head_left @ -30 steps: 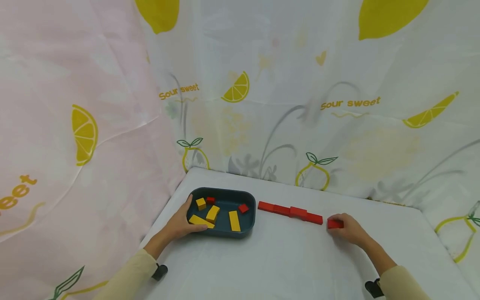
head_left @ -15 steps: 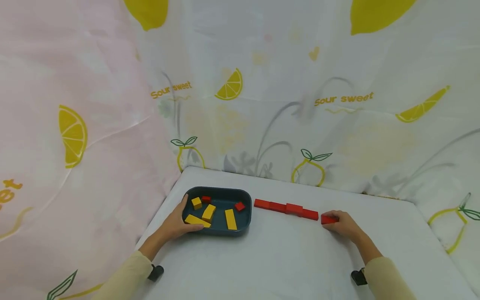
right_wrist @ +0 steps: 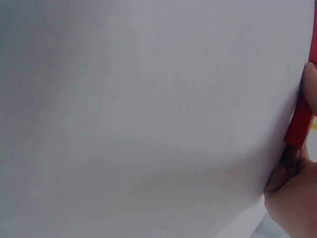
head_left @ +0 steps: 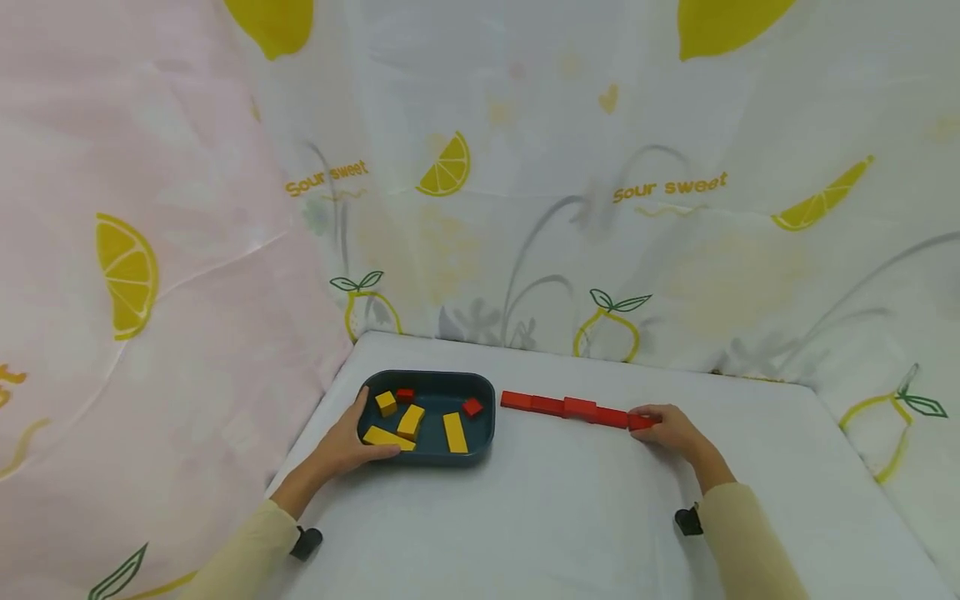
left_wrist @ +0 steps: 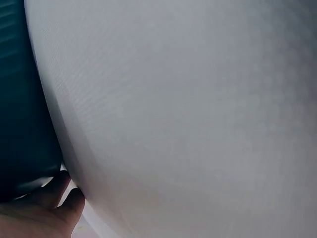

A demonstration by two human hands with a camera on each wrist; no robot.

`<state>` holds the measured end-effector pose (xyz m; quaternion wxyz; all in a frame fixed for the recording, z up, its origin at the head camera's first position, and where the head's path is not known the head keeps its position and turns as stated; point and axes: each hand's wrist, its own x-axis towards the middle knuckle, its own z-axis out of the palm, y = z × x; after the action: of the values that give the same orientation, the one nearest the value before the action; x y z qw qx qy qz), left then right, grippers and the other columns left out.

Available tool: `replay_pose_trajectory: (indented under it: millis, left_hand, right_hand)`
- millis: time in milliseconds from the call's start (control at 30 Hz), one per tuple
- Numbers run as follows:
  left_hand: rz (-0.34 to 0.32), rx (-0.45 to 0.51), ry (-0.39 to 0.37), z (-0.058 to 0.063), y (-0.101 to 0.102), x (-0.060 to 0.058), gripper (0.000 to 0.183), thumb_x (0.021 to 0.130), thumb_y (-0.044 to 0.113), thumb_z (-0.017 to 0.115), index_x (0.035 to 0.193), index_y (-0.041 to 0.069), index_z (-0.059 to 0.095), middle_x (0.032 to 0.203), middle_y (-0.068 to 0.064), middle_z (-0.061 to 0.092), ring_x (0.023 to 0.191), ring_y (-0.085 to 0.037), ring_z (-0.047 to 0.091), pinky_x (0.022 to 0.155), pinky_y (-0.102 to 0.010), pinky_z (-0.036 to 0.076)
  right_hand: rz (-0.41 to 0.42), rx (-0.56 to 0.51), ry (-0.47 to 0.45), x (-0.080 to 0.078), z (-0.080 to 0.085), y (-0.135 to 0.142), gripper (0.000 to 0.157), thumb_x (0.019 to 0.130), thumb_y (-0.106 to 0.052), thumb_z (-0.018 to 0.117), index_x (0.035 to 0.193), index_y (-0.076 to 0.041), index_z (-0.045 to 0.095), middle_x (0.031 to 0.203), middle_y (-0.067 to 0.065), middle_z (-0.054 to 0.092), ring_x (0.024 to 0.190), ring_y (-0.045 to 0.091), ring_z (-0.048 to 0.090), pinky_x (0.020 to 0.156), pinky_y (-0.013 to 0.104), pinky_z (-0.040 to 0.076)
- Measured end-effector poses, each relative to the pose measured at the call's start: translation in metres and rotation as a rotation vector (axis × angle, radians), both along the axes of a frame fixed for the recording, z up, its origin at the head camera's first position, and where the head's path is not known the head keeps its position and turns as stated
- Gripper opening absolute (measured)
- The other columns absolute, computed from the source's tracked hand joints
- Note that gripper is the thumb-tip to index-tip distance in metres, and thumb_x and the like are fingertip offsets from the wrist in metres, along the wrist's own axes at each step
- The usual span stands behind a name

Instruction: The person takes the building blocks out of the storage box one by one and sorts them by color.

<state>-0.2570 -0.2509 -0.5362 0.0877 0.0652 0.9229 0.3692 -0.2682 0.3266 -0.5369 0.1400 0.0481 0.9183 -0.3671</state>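
Note:
A dark teal tray (head_left: 431,435) stands on the left part of the table with several yellow blocks (head_left: 455,433) and two small red blocks (head_left: 472,407) inside. My left hand (head_left: 343,443) grips its left end, thumb over the front rim. The left wrist view shows this hand (left_wrist: 42,213) by the tray's wall (left_wrist: 22,99). On the right, my right hand (head_left: 678,431) pinches a red block (head_left: 640,422) at the right end of a row of red blocks (head_left: 547,406). That block appears to meet its neighbour. The right wrist view shows the held block (right_wrist: 298,126) beside my fingers.
A white cloth covers the table (head_left: 525,517). Behind it hangs a lemon-printed curtain (head_left: 525,250), and a pinkish one (head_left: 187,333) runs along the left. The red row begins just right of the tray. One block in it sits slightly higher than the others.
My right hand has slid the red block leftward, closing the gap to the row's end. My left hand keeps its grip on the tray. The head view has shifted slightly.

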Motion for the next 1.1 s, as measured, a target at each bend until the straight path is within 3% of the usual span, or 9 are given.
replay_pose_trajectory:
  millis: [500,1100]
  left_hand:
    - [-0.006,-0.028,-0.015,0.0058,0.0,0.0004,0.127,0.074,0.06,0.078,0.16,0.01,-0.002,0.162,-0.029,0.011,0.147,-0.05,0.018,0.115,-0.066,0.023]
    - [0.001,-0.042,-0.01,0.0036,0.0022,0.0015,0.124,0.075,0.059,0.078,0.16,0.012,0.0,0.161,-0.031,0.013,0.145,-0.052,0.02,0.113,-0.068,0.025]
  right_hand:
    - [-0.066,0.022,-0.055,-0.0082,0.0035,-0.0069,0.048,0.089,-0.023,0.07,0.135,-0.011,0.06,0.139,0.029,0.045,0.122,0.046,0.038,0.093,0.057,0.043]
    - [-0.048,-0.017,-0.054,-0.005,0.0006,-0.0035,0.049,0.089,-0.023,0.071,0.135,-0.012,0.059,0.139,0.027,0.044,0.123,0.045,0.038,0.093,0.057,0.042]
